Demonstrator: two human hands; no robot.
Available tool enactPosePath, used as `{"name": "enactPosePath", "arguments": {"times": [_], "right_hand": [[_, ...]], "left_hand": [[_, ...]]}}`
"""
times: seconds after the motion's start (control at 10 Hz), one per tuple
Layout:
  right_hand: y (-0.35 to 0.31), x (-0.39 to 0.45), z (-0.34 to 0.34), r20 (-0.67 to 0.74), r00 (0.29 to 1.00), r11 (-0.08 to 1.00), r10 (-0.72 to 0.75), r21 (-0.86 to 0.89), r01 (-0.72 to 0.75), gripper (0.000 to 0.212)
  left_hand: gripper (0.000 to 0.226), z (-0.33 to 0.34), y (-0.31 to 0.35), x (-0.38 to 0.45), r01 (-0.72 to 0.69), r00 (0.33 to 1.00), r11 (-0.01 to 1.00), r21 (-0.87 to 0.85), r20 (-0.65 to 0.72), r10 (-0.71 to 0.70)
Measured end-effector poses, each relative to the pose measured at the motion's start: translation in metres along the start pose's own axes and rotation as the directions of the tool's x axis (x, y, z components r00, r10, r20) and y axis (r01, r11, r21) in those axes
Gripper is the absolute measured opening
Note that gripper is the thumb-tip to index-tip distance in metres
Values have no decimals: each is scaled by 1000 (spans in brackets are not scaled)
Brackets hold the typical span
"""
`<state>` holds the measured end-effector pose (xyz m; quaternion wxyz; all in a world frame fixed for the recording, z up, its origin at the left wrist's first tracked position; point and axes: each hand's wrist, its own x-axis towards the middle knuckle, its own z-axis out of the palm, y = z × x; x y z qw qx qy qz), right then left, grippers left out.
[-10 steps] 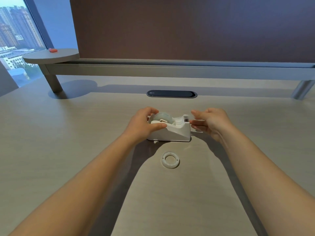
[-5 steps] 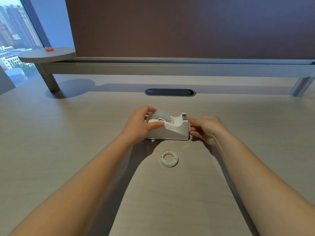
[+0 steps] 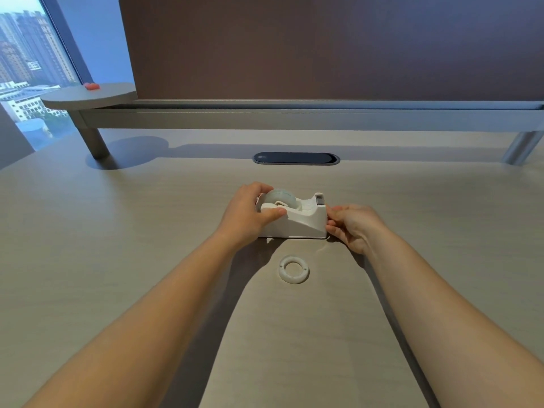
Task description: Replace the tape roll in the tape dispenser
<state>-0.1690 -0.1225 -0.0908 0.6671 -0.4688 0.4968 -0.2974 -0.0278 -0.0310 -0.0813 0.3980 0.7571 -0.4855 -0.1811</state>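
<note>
Tape roll (image 3: 281, 198) is seated in the white dispenser (image 3: 294, 222) at frame centre, braced by the left hand (image 3: 247, 214), right hand (image 3: 351, 225) pinched at the cutter end; light, rigid, best gripped by rim.

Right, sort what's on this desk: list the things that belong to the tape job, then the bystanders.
Job:
tape dispenser
tape roll seated in it
empty white ring
left hand
right hand

Bystanders:
dark cable hatch
red object on the round shelf
</note>
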Motion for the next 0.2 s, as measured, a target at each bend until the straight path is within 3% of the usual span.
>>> {"name": "enactPosePath", "arguments": {"times": [0.1, 0.2], "right_hand": [[-1, -5, 3, -63, 984, 966, -168, -211, 151, 15], [-8, -26, 0, -134, 845, 738, -517, -570, 361, 33]], "left_hand": [[49, 2, 3, -2, -30, 999, 996, 80, -13, 31], [55, -2, 14, -10, -48, 997, 991, 128, -47, 54]]}}
